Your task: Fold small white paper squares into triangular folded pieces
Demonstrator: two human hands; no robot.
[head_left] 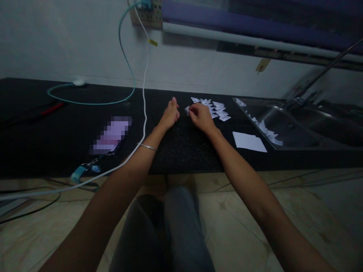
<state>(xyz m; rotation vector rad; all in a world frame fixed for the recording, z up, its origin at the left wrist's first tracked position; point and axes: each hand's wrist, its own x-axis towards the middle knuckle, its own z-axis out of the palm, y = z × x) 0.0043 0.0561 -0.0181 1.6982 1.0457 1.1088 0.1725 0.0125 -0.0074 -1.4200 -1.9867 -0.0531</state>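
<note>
We pinch a small, pointed, folded white paper piece in our right hand, just left of the white paper rows. Farther left, our left hand curls, its grip unclear; a white cable hangs beyond. Right of the rows lie flat white sheets.

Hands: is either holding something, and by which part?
The right hand pinches a white paper piece by its right side; nothing shows in the left hand.

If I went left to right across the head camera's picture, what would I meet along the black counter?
Red strip, pixelated purple thing, left hand, small folded paper, right hand, flat white paper, metal tap.
</note>
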